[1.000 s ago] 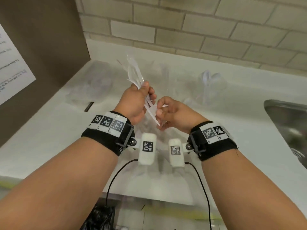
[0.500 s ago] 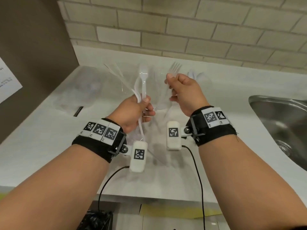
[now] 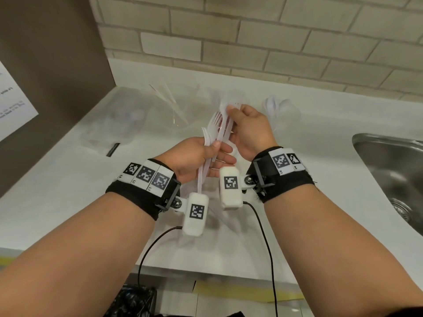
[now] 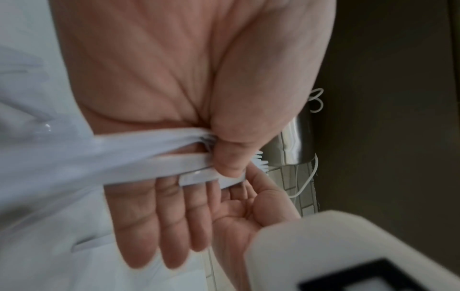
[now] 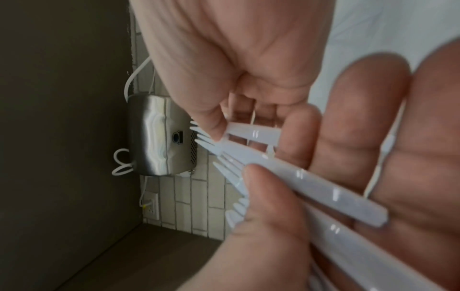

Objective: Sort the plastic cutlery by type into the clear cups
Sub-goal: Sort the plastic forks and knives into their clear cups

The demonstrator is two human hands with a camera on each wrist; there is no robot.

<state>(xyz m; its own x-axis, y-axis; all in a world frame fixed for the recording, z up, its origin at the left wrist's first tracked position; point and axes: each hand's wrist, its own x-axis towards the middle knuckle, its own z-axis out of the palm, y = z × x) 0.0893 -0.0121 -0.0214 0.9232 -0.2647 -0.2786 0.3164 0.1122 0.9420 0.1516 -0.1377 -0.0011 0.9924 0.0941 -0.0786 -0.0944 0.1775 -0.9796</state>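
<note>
My left hand (image 3: 212,147) holds a bundle of white plastic forks (image 3: 214,128) above the white counter (image 3: 68,191), its thumb (image 4: 231,155) pressed on their handles (image 4: 154,163). My right hand (image 3: 231,110) pinches the top of one fork (image 3: 225,121) in that bundle between thumb (image 5: 211,122) and fingers. Behind the hands stand three clear cups: one with knives (image 3: 175,113), a faint middle one (image 3: 215,96), and one with spoons (image 3: 280,109).
A steel sink (image 3: 389,161) lies at the right. A clear plastic bag (image 3: 119,126) lies at the back left beside a brown side panel (image 3: 45,76). A brick wall (image 3: 251,37) closes the back. Black cables (image 3: 267,248) hang off the counter's front edge.
My right hand has come back down from the middle cup to the bundle and now pinches a fork there. My left hand with the bundle has shifted slightly right.
</note>
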